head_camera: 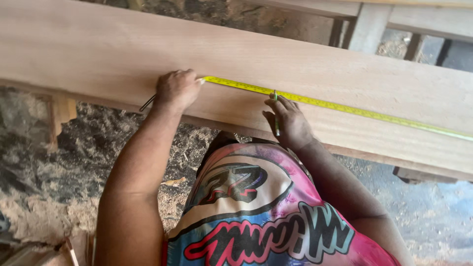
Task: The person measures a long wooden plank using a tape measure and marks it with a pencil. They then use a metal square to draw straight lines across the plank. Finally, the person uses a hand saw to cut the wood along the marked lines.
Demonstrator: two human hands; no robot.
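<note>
We had the left hand (pixel 177 89) fisted over the near end of the yellow tape measure (pixel 340 106), so its case stayed hidden; only a dark loop poked out beside the wrist. The tape lay along the wide plank (pixel 98 54) and ran off frame to the right. Our right hand (pixel 289 120) pinched a green pencil (pixel 276 118), tip on the tape, point too small to see.

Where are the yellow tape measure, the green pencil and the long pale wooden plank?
Yellow tape measure (pixel 345 107): head view, on the flat blade stretched along the plank.
Green pencil (pixel 277 127): head view, on its shaft inside the right hand.
Long pale wooden plank (pixel 98 54): head view, on its bare top face.
</note>
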